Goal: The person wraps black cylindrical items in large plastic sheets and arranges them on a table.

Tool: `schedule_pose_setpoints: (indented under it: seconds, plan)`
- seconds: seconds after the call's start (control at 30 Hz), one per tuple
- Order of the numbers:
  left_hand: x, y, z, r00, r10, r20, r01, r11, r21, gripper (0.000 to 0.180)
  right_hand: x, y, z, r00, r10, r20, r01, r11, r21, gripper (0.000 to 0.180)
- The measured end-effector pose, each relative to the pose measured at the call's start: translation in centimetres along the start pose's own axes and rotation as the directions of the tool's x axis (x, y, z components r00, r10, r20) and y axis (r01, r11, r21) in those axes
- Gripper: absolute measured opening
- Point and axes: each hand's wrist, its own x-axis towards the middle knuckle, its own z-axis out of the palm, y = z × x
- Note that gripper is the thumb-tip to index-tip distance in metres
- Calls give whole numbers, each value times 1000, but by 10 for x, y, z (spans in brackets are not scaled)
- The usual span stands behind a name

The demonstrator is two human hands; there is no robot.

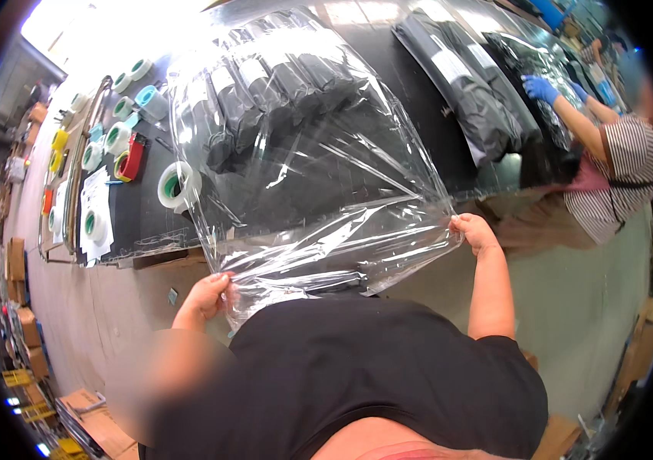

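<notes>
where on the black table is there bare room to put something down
The barest stretch of the black table lies between the clear plastic bag, held by the left hand and right hand, and the grey packed bags. The left end is crowded with tape rolls; a co-worker's blue gloves work the far right.

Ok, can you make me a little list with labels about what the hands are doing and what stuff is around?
left hand: grips the near edge of the clear plastic bag
right hand: grips the bag's other near corner
bag: spread open above the black table
under the bag: dark folded bundles
table's left: tape rolls
far right: a co-worker's blue gloves
</notes>
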Motion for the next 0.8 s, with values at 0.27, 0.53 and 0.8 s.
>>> schedule_pose_setpoints:
  seconds: [0.27,0.53,0.8]
  plan:
    - [1,-57,-22,999,52,-8,-52,999,-10,23,-95,38,21,992,96,-80,-70,958,277,22]
    - [-22,-85,-27,966,129,226,-148,987,70,47,-99,81,4,962,106,-253,23,887,461,31]
    - [-27,-173,2,949,216,-228,-249,959,-131,31,-74,97,4,978,-13,-210,141,781,608,22]
